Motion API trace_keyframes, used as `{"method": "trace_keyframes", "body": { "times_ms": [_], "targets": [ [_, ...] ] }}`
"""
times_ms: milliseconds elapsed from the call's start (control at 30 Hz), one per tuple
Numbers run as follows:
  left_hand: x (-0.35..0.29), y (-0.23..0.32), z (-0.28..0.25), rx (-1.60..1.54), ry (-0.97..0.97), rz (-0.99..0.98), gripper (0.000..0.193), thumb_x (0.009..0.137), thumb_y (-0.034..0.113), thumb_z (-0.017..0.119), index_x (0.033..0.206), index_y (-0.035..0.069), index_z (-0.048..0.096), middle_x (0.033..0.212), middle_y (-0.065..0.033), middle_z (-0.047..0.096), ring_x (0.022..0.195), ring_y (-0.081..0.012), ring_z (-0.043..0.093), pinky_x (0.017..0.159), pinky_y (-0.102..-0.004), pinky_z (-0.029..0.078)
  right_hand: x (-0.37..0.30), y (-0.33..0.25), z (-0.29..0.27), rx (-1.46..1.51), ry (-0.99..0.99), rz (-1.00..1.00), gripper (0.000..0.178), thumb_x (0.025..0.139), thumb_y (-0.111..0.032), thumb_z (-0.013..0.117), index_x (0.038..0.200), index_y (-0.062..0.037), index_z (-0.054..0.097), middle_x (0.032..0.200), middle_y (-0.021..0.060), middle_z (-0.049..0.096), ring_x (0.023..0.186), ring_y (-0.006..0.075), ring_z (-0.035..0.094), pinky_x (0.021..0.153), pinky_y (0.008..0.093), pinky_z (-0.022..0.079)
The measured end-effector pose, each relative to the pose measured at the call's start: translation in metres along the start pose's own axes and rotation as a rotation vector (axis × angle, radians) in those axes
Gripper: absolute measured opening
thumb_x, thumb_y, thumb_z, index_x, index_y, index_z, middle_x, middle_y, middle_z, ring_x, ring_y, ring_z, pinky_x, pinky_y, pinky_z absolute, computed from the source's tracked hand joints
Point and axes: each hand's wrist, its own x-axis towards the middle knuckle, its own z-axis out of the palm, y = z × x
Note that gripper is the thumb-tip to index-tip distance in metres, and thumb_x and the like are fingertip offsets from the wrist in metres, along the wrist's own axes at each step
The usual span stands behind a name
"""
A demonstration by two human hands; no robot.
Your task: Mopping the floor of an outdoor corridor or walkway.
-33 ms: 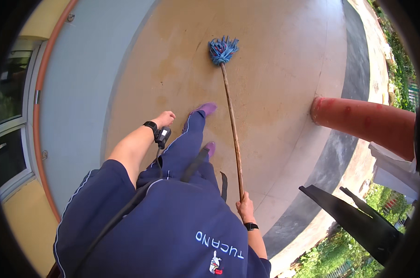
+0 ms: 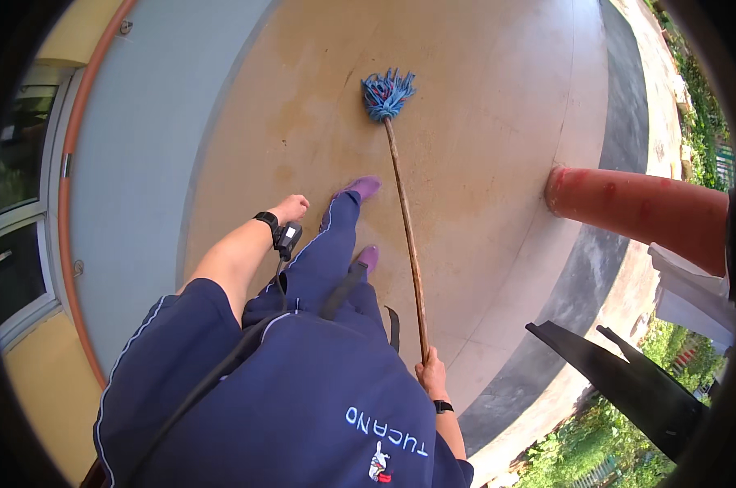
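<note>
My right hand (image 2: 432,372) is wrapped round the upper end of a mop's long wooden handle (image 2: 406,220). The handle slants away from me over the floor. At its far end the blue mop head (image 2: 386,98), made of cloth strips with a few reddish ones, lies spread on the floor. My left hand (image 2: 290,209) hangs in front of my left hip, fingers curled in and nothing visible in them. A black strapped device (image 2: 286,241) sits at that wrist, with a cable running from it.
Brownish smooth floor (image 2: 481,138) surrounds my purple shoes (image 2: 368,187). A blue-grey wall (image 2: 148,163) with an orange rail (image 2: 65,195) and a window (image 2: 18,236) runs along the left. At right stand a red column (image 2: 636,207), a dark floor band (image 2: 628,89) and plants (image 2: 579,447).
The mop head has come slightly nearer to me and a little left. My right hand has shifted slightly back with the handle. My left hand has hardly moved.
</note>
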Motion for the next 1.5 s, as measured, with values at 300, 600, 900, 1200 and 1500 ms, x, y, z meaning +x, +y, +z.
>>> {"method": "trace_keyframes", "body": {
  "times_ms": [300, 600, 900, 1200, 1500],
  "targets": [
    [-0.034, -0.072, 0.022, 0.252, 0.01, 0.006, 0.025, 0.074, 0.008, 0.051, 0.095, 0.005, 0.065, 0.094, -0.0147, 0.065, 0.088, -0.0264, 0.062, 0.079, -0.0356, 0.048, -0.196, 0.122, 0.044, 0.046, -0.062, 0.302, 0.019, 0.073, -0.02, 0.064, 0.085, -0.0057, 0.058, 0.072, 0.0203, 0.061, 0.075, 0.0415, 0.059, 0.066, 0.048, 0.046],
    [-0.044, -0.132, -0.021, -0.005, 0.073, -0.078, 0.024, 0.076, 0.007, 0.05, 0.095, 0.003, 0.063, 0.092, -0.0149, 0.065, 0.087, -0.0253, 0.061, 0.076, -0.0353, 0.048, -0.084, 0.003, 0.007, -0.087, -0.008, 0.185, 0.022, 0.075, -0.023, 0.063, 0.077, -0.0031, 0.055, 0.071, 0.0232, 0.059, 0.075, 0.0424, 0.058, 0.065, 0.0496, 0.044],
    [-0.066, -0.152, -0.122, -0.371, 0.196, -0.228, 0.026, 0.08, 0.007, 0.046, 0.105, 0.003, 0.054, 0.075, -0.0063, 0.058, 0.063, -0.015, 0.054, 0.057, -0.0301, 0.048, 0.192, -0.31, -0.07, -0.153, -0.068, -0.1, 0.024, 0.076, -0.009, 0.061, 0.087, 0.0054, 0.046, 0.066, 0.02, 0.059, 0.049, 0.0274, 0.061, 0.039, 0.0358, 0.049],
    [-0.078, -0.187, -0.18, -0.401, 0.229, -0.216, 0.025, 0.083, 0.009, 0.044, 0.106, 0.004, 0.053, 0.073, -0.004, 0.057, 0.061, -0.0128, 0.053, 0.058, -0.0272, 0.047, 0.303, -0.651, -0.096, -0.048, -0.112, -0.177, 0.013, 0.079, -0.002, 0.053, 0.077, 0.0089, 0.058, 0.06, 0.0135, 0.059, 0.047, 0.0215, 0.059, 0.039, 0.0326, 0.046],
    [-0.084, -0.213, -0.181, -0.411, 0.207, -0.25, 0.026, 0.082, 0.007, 0.043, 0.105, 0.003, 0.053, 0.078, -0.0064, 0.058, 0.065, -0.0145, 0.055, 0.057, -0.0292, 0.047, 0.216, -0.419, 0.021, -0.111, -0.097, -0.177, 0.022, 0.076, -0.003, 0.055, 0.09, 0.0049, 0.041, 0.069, 0.0218, 0.058, 0.052, 0.0296, 0.062, 0.041, 0.0378, 0.05]
  ]
}}
